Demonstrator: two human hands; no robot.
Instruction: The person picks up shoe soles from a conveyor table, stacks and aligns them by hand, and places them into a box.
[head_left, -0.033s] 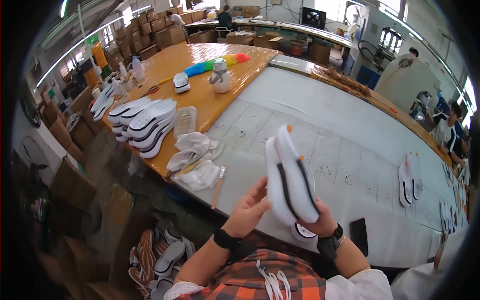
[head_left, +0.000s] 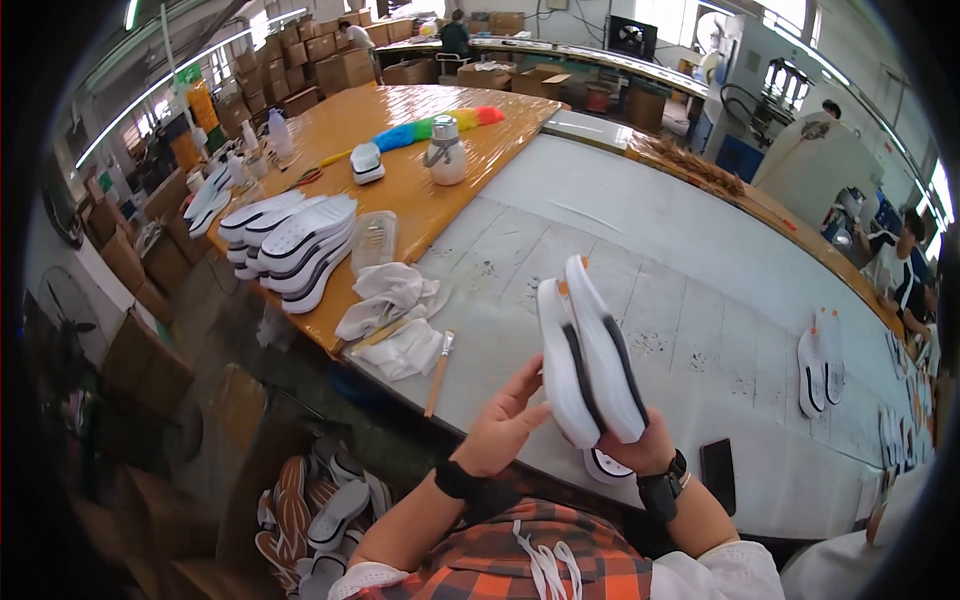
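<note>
One paintbrush (head_left: 439, 378) serves as the marker. To its right, two white shoe soles (head_left: 600, 350) stand between one left hand (head_left: 503, 428) and one right hand (head_left: 652, 443), with one lower sole (head_left: 606, 466) partly showing beneath. Farther right of the brush are one phone (head_left: 717, 475) and two laid-out soles (head_left: 811, 370). Beyond it: one clear plastic box (head_left: 375, 240), one flask (head_left: 446, 160), one rainbow duster (head_left: 408, 135). Left beyond it, one sole pile (head_left: 310, 235) overlaps too much for a sure count.
</note>
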